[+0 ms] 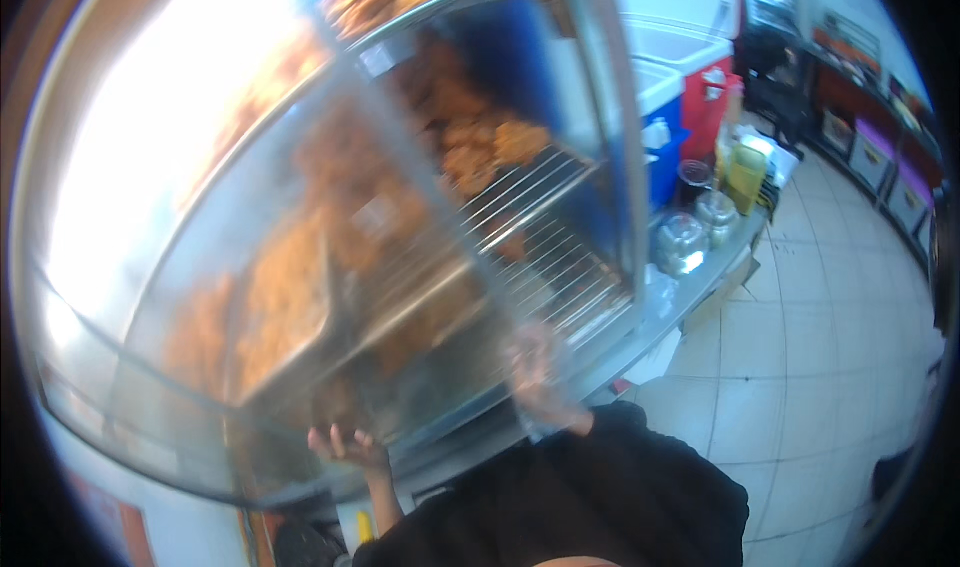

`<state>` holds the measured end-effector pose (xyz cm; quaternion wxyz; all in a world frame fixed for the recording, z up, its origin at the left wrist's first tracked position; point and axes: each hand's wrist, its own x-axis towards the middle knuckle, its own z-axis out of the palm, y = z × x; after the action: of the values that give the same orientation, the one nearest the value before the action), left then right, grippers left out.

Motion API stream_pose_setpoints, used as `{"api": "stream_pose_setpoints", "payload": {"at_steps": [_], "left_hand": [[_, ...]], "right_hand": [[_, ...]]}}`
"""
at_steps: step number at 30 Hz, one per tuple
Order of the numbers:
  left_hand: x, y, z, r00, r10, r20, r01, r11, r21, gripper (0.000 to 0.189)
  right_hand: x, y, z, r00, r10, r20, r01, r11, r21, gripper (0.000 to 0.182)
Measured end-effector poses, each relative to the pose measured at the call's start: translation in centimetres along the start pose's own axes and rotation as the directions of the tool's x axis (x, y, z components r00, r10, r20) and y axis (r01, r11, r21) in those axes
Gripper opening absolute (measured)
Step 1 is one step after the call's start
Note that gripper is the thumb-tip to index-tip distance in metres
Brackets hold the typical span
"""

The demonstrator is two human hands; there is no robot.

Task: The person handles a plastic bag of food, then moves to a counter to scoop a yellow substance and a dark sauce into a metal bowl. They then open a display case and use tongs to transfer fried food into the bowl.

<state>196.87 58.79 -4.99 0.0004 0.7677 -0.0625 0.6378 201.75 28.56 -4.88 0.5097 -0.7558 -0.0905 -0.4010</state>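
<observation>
A glass display cabinet [450, 226] with metal edges fills the left and middle of the view, blurred in part. Behind its glass, fried food [469, 151] lies at the back of a wire rack [555, 244], and more heaps of it are at the left. My right hand [538, 376], in a clear plastic glove, is at the cabinet's front edge by the sliding panel's frame; its fingers are blurred, so its grip is unclear. Bare, with its fingers apart, my left hand [351, 447] is raised close to the lower glass and holds nothing visible.
Right of the cabinet, a blue cooler [664, 143] and a red cooler [705, 109] stand near a glass jar [681, 243] and a yellow-green container [746, 177] on a counter. A tiled floor [750, 357] lies at the right. Shelving with bins [870, 162] lines the far wall.
</observation>
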Motion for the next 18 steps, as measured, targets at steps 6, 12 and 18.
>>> {"api": "stream_pose_setpoints", "payload": {"at_steps": [6,12,18], "left_hand": [[2.7,6.7,1.1,0.979,0.111,0.171,-0.099,0.992,-0.077,0.036],[7.8,11.7,2.8,0.959,0.237,0.156,-0.224,0.97,-0.096,0.039],[8.3,10.9,2.7,0.995,0.04,0.087,-0.044,0.998,0.044,0.039]], "right_hand": [[-3.8,0.1,3.4,0.964,0.063,0.258,-0.209,0.781,0.589,0.027],[-3.7,-1.7,3.1,0.801,-0.194,0.566,-0.245,0.756,0.606,0.032],[-3.1,-1.6,2.4,0.665,-0.466,0.584,-0.266,0.583,0.768,0.029]]}}
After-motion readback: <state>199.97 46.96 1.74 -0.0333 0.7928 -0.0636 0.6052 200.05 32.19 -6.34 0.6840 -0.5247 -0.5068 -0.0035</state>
